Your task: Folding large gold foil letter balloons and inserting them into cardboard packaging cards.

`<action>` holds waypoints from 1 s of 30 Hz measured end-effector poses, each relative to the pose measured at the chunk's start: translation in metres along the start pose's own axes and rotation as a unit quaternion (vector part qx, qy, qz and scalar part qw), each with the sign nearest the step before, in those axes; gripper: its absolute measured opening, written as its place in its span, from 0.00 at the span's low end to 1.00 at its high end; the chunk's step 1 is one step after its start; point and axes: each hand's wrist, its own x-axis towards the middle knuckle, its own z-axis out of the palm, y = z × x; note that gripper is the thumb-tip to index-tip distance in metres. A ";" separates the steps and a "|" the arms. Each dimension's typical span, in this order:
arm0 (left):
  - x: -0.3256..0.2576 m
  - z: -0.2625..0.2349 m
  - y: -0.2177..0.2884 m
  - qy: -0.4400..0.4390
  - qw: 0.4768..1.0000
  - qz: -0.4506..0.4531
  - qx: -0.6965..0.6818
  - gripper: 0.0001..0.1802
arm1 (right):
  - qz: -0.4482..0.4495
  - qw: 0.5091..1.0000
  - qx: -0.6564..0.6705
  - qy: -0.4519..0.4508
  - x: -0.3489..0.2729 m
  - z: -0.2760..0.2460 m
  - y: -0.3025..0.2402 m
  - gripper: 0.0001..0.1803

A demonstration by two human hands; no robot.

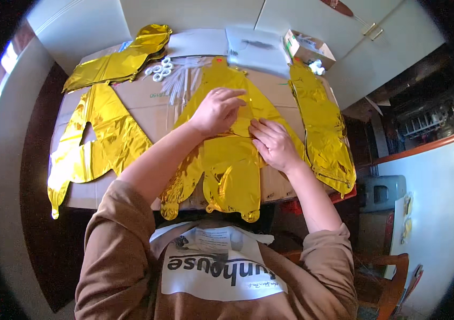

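Note:
Flat, uninflated gold foil balloons lie on a cardboard-covered table. Both my hands are over the middle foil balloon point(232, 170), which tapers toward the far side and has rounded lobes at the near edge; part of it looks folded over. My left hand point(219, 111) is above its upper part, index finger stretched to the right and the other fingers loosely bent, with nothing visible in them. Lower and to the right, my right hand point(274, 143) rests on the foil with its fingers laid along it. The fingers partly cover the foil beneath.
A letter-A foil balloon point(107, 144) lies at left, a folded gold stack point(115, 64) behind it. More gold foil point(323, 122) lies at right. Clear straws point(181, 80), white ribbon rolls point(160, 69), a clear plastic bag point(256, 50) and a small carton point(307, 48) sit toward the back.

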 end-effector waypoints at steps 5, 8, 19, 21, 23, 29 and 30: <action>-0.064 -0.081 0.052 -0.087 0.980 -0.155 0.086 0.18 | 0.011 1.000 -0.019 0.000 -0.017 -0.004 -0.015 0.17; -0.111 -0.108 0.066 -0.158 0.958 -0.166 0.171 0.23 | 0.010 1.000 -0.023 -0.005 -0.017 -0.009 -0.027 0.18; -0.129 -0.120 0.079 -0.200 0.947 -0.184 0.171 0.28 | 0.015 0.999 -0.048 -0.017 -0.006 -0.014 -0.030 0.18; -0.131 -0.121 0.080 -0.200 0.946 -0.184 0.174 0.28 | 0.009 0.998 -0.053 -0.018 -0.003 -0.014 -0.028 0.18; -0.133 -0.121 0.078 -0.198 0.947 -0.184 0.173 0.28 | 0.014 0.998 -0.050 -0.031 -0.002 -0.015 -0.027 0.19; -0.134 -0.119 0.076 -0.196 0.946 -0.192 0.171 0.28 | 0.007 0.998 -0.046 -0.029 0.000 -0.015 -0.026 0.19; -0.134 -0.119 0.076 -0.196 0.946 -0.191 0.173 0.28 | 0.005 0.999 -0.044 -0.025 0.000 -0.015 -0.027 0.19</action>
